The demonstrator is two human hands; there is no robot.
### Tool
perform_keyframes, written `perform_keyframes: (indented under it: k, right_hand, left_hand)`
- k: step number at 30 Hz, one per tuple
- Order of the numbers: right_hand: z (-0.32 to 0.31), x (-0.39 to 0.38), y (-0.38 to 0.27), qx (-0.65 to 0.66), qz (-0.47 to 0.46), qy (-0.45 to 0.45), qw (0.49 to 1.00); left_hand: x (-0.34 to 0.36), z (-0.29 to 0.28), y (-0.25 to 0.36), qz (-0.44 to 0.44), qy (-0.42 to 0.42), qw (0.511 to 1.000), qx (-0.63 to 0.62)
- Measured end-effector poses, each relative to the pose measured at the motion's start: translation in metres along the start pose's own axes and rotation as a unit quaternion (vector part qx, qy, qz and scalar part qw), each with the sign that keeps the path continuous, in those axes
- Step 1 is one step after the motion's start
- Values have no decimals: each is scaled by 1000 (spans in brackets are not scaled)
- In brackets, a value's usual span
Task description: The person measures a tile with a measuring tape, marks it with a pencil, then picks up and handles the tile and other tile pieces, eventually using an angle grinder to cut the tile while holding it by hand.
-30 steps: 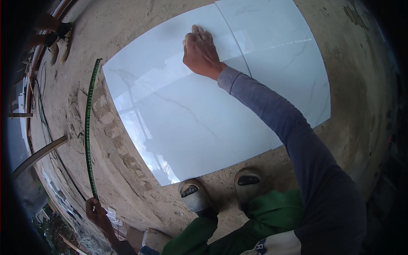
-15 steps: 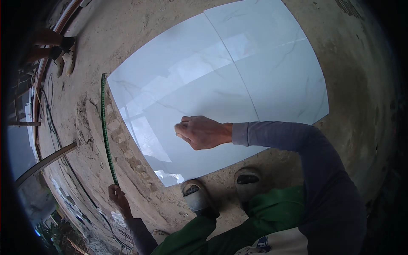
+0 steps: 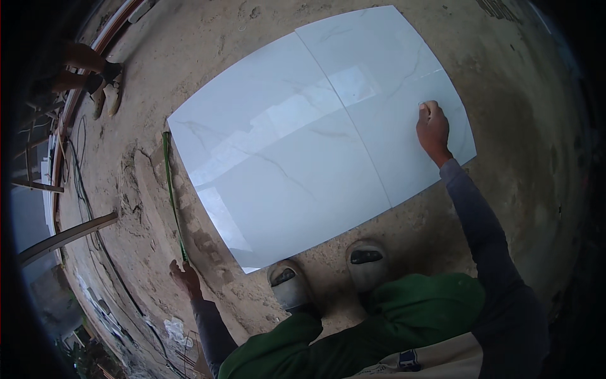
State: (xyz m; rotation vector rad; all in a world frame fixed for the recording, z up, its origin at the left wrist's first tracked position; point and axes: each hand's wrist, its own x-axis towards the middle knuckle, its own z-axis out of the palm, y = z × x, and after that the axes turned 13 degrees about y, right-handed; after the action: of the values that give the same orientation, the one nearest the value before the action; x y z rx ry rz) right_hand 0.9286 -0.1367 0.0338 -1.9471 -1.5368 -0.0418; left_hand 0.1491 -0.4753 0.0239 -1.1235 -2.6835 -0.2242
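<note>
At the lower left, my left hand (image 3: 187,280) is closed on the near end of a green tape measure (image 3: 171,183). Its narrow blade stretches away from me, beside the left edge of white, glossy tiles with grey veining. A straight seam runs between a larger left tile (image 3: 252,170) and a right tile (image 3: 394,126). Over the right tile, near its right edge, is my right hand (image 3: 433,132), fingers curled together. A small pale bit shows at its fingertips, too little to name. Whether this hand touches the tile I cannot tell.
My feet in grey slip-on shoes (image 3: 366,268) stand just below the tiles' near edge. Rough, dusty ground (image 3: 303,344) surrounds the tiles. A person's legs (image 3: 88,72) are at the far left. Dark cables (image 3: 107,259) and a wooden bar (image 3: 69,239) lie along the left side.
My right hand has moved from over the left tile to the right tile. My left hand has shifted slightly right and away from me, the tape with it, its blade now looking turned.
</note>
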Motion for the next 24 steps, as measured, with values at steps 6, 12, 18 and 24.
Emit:
perform_keyframes:
  k: [6,12,18,24]
  right_hand:
    - [-42,1,111,-170,228,51,957]
    - [-44,4,150,-141,245,7,959]
    - [-8,16,168,-134,231,-4,964]
    - [2,36,243,-442,-205,-91,869]
  left_hand:
    - [71,-61,213,233,-163,932,-226]
    - [-10,-47,400,452,-322,756,-347]
    - [-161,-25,503,338,-341,767,-425]
    - [-234,-40,526,165,-350,763,-518]
